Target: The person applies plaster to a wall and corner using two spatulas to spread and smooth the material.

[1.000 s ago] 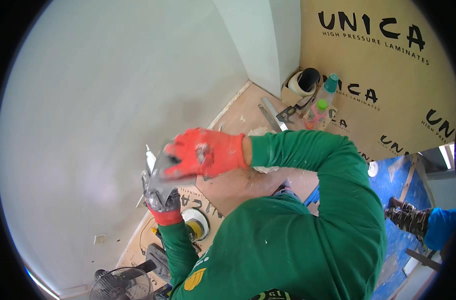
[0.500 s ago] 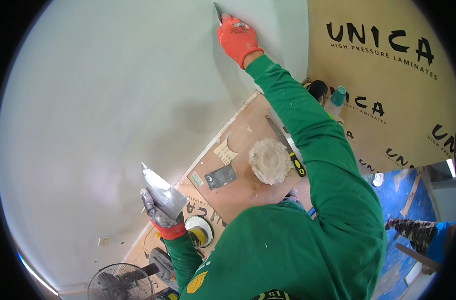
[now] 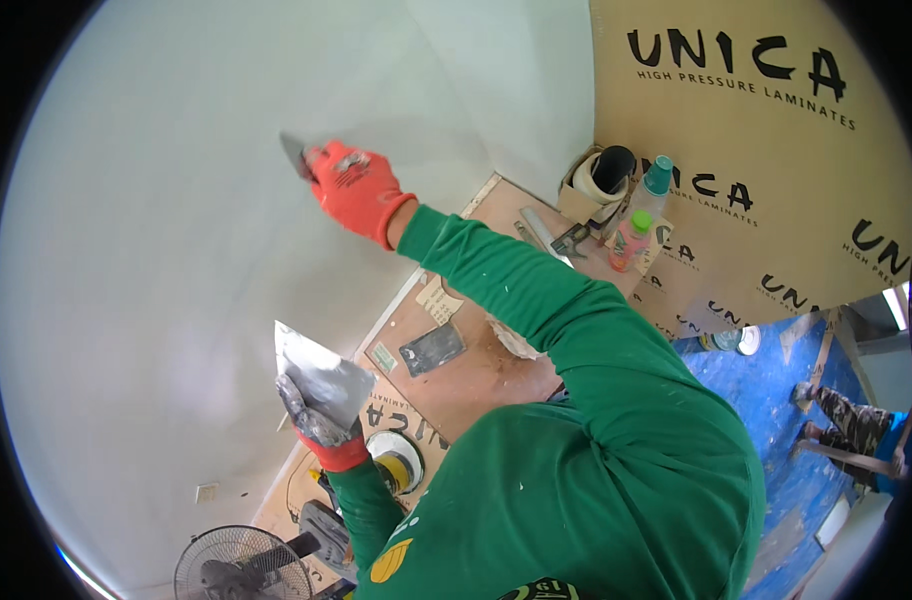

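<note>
My right hand [image 3: 361,192], in a red glove, is closed round a putty knife [image 3: 295,153]. Its grey blade is up against or very near the pale wall [image 3: 166,210]; contact is hard to tell. Lower down, my left hand [image 3: 323,428] grips a flat, shiny metal plate [image 3: 328,376], tilted upward. Grey-white smears cover that glove's fingers. Below my right forearm lies a wooden board [image 3: 476,385] bearing a dark rectangular block [image 3: 433,350] and a torn piece of tan card [image 3: 439,301]. My sleeve hides most of a whitish lump [image 3: 516,338] there.
A clear bottle with a teal cap [image 3: 658,178], a pink bottle [image 3: 631,240] and a clamp-like tool [image 3: 573,240] stand or lie right of my arm. Near my left forearm are a tin [image 3: 396,462] and a fan [image 3: 238,570]. Another person's legs [image 3: 848,428] show far right.
My right hand with the putty knife has swept left and down along the wall. The metal plate in my left hand has turned slightly. The view has shifted, uncovering bottles at right.
</note>
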Demonstrator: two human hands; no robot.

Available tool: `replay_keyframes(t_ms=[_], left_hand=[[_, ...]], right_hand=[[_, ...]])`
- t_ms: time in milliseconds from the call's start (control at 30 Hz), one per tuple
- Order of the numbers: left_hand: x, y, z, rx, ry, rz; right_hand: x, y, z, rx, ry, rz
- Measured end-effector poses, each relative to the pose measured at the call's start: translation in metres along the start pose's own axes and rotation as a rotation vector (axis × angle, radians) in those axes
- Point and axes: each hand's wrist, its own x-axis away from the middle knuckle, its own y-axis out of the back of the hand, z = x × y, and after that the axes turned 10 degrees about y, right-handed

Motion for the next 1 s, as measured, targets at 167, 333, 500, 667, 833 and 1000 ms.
replay_keyframes(t_ms=[167,333,500,667,833,1000], left_hand=[[-0.007,0.025,-0.007,-1.02,-0.972,-0.223],[0.016,0.049,-0.006,-1.202,-1.246,0.015],[0.022,0.027,-0.014,-1.711,-0.911,0.372],[0.041,0.063,0.016,-1.483,-0.51,0.344],[0.036,0.067,0.036,-1.355,-0.429,0.207],[0.035,0.088,0.05,-1.252,-0.43,0.173]], right_hand=[[0.052,0.022,0.046,-1.56,-0.506,0.198],[0.149,0.09,0.118,-1.408,-0.144,0.116],[0.154,0.113,0.086,-1.504,-0.12,0.042],[0.037,0.133,-0.032,-0.945,-0.298,-0.016],[-0.052,0.121,-0.131,-0.288,-0.35,-0.15],[-0.086,0.104,-0.124,-0.043,-0.324,0.024]])
